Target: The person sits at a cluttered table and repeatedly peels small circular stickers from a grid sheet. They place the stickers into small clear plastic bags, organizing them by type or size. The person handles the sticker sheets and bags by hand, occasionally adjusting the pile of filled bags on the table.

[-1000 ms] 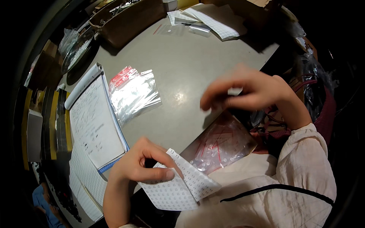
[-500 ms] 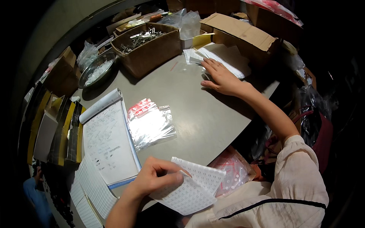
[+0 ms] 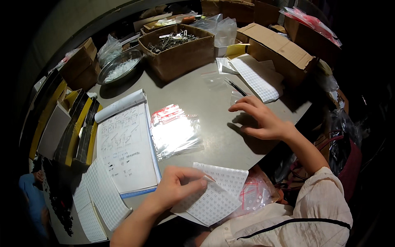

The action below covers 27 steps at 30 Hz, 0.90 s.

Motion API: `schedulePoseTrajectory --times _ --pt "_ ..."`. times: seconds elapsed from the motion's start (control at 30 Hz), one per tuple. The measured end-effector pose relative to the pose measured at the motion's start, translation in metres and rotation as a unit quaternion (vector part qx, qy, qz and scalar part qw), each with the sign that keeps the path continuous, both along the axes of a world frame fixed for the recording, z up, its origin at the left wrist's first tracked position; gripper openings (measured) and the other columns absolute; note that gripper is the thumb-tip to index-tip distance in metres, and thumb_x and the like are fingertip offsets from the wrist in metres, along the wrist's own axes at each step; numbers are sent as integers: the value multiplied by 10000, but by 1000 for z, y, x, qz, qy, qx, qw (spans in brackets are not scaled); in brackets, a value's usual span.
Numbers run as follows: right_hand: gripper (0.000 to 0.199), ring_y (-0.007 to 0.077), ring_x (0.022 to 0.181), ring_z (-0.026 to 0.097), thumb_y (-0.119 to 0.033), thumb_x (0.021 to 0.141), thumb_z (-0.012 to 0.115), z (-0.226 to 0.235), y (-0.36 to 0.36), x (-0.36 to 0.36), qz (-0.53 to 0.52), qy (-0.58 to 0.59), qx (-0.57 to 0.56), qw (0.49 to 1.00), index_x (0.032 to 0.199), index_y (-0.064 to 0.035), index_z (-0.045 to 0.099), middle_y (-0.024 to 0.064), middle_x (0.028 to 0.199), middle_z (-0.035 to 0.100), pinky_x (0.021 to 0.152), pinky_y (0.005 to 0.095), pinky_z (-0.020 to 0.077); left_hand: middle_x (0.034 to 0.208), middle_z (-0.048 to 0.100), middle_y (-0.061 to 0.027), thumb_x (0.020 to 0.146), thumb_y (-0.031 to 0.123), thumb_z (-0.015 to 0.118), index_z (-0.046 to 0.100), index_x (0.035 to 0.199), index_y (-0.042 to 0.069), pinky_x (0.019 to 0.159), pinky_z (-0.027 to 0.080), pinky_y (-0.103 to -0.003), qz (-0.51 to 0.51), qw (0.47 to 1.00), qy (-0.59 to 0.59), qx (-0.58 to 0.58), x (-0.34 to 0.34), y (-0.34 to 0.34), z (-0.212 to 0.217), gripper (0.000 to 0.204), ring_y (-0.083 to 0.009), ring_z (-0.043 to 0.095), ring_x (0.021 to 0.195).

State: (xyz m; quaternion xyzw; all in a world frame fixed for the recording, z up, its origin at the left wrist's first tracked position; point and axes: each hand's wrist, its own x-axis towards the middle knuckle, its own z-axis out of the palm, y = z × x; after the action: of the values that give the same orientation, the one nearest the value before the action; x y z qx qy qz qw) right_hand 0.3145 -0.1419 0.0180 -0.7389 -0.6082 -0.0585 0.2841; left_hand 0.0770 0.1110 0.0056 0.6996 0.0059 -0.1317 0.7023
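Note:
My left hand (image 3: 181,185) pinches printed white label sheets (image 3: 220,197) between thumb and fingers, at the table's front edge. The sheets are covered in rows of small marks and fan apart slightly. My right hand (image 3: 263,119) hovers over the right side of the table, its fingers apart and holding nothing. Just beyond its fingertips lie a slim dark tool (image 3: 236,87), pen or tweezers, and a small clear bag (image 3: 235,98). A stack of clear zip bags with red edges (image 3: 177,133) lies between the hands and the notebook (image 3: 127,144).
At the back stand a brown box of metal parts (image 3: 177,61), a metal bowl of small white pieces (image 3: 105,78) and a flapped carton (image 3: 279,43). More label sheets lie at back right (image 3: 257,78) and front left (image 3: 105,197). Black-and-yellow boxes (image 3: 74,131) line the left.
My right hand has drawn back toward me from the papers at the back right, uncovering the slim dark tool. My left hand keeps its pinch on the label sheets. The view has shifted slightly.

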Motion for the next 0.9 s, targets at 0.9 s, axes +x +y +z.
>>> schedulePoseTrajectory --times 0.9 --pt "334 393 1015 614 -159 818 717 19 57 -97 77 143 -85 983 1120 -47 630 184 1073 652 917 466 487 894 757 -121 928 106 702 758 1082 2 726 536 -284 27 977 -149 153 -6 -12 -13 194 -124 671 782"
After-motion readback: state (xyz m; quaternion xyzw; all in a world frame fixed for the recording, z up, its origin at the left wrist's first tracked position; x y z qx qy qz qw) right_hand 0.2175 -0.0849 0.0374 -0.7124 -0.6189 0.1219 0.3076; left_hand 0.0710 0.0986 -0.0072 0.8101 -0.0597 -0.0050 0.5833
